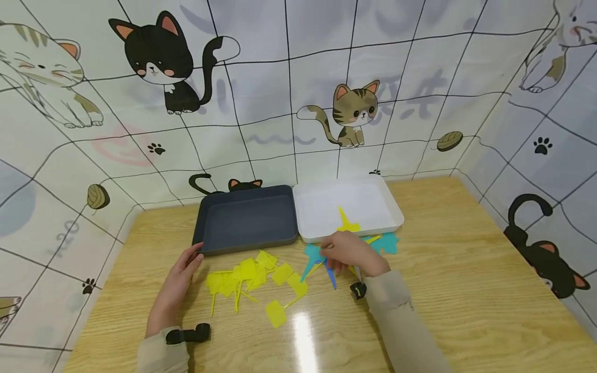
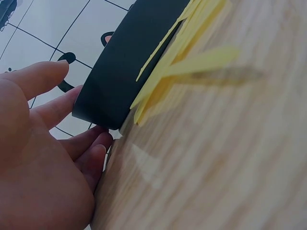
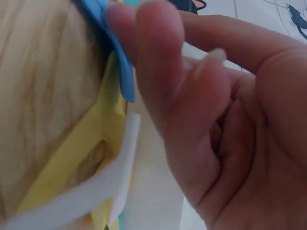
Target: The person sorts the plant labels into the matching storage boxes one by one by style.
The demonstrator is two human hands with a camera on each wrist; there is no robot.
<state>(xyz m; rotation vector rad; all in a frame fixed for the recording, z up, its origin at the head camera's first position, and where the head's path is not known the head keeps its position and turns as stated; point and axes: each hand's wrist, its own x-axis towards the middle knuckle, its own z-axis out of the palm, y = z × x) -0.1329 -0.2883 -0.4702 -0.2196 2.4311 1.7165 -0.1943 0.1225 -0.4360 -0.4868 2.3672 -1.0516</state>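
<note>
My left hand (image 1: 179,274) is at the front left corner of the dark grey tray (image 1: 244,243), its fingers loosely bent and fingertips against the tray's side. In front of that tray lies a loose heap of yellow plastic tags (image 1: 247,272) with thin stems. My right hand (image 1: 354,251) is bent over a mixed group of tags by the white tray (image 1: 392,223). Its fingertips are right at a blue tag (image 3: 117,57); whether they pinch it I cannot tell. Around it lie teal tags (image 1: 387,242), yellow tags and a white tag (image 3: 96,184).
One yellow tag (image 1: 347,223) overlaps the white tray's front wall. The two trays stand side by side at the back of the wooden table (image 1: 466,290). Behind them hangs a cloth (image 1: 261,88) printed with cats and grid lines.
</note>
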